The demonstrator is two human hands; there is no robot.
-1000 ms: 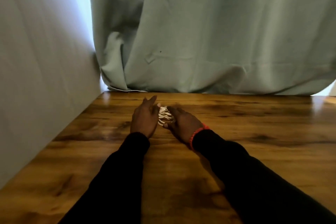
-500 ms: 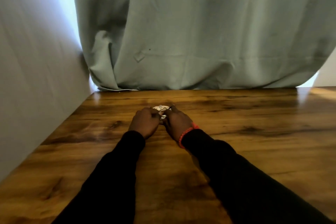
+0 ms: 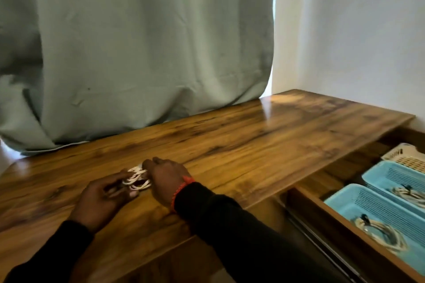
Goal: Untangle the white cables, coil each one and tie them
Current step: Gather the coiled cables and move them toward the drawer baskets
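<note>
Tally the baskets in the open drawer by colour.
Blue baskets: 2, the near blue basket and the far blue basket, each with a coiled cable inside
Cream basket: 1
Total: 3

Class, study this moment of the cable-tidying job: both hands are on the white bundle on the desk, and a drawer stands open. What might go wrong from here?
1. Both the left hand and the right hand hold the white cables close together, so pulling apart may tighten the tangle rather than free it.
2. The open drawer juts out beside the right sleeve; an elbow could knock it.
3. The view is blurred, so loose ends cannot be told.
</note>
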